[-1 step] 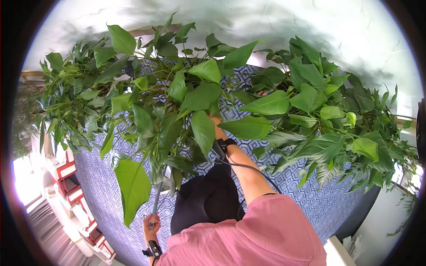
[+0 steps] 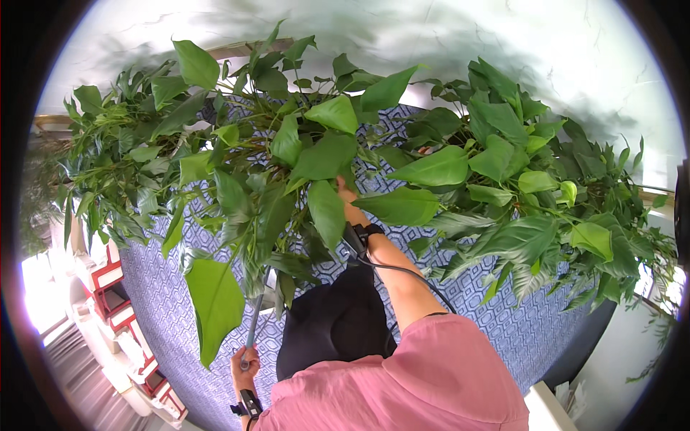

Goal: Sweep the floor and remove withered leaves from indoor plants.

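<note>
I have the left hand clamped on a grey rod; the right hand is amid a broad-leaved plant toward the patterned carpet's far edge, grip unreadable. Work seems underway, remainder unclear.

The fisheye camera is sitting on the wearer's head, the left of a side-by-side pair, and is looking down and forward over the wearer's own body. From close up, the pink shirt is filling the lower centre and lower right of the frame, while the left hand is showing at lower left and the right hand is appearing near the centre. The view is taking in green foliage across the upper half, a pale wall along the top and a blue patterned surface beneath. The lens is bending straight edges toward its round rim.
</note>
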### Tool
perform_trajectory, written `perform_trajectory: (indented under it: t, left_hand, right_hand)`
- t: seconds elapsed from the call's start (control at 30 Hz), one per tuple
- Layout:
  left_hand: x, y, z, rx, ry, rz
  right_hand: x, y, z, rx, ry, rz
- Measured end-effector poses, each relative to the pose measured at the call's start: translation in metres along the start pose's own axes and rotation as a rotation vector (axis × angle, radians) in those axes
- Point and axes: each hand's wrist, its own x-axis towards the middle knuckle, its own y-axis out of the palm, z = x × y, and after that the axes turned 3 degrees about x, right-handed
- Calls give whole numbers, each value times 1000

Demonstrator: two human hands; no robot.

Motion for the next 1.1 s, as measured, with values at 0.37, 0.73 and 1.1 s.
perform_trajectory:
  t: [0.37, 0.73, 1.1]
  left_hand:
    - [-2, -3, -6, 54, -37, 48]
    - [-1, -23, -7, 51, 14, 38]
    - [-1, -10, -1, 8, -2, 56]
  right_hand:
    - [27, 29, -81, -199, -414, 73]
    - [16, 23, 15, 911, 994, 237]
    - [20, 25, -67, 1078, 953, 492]
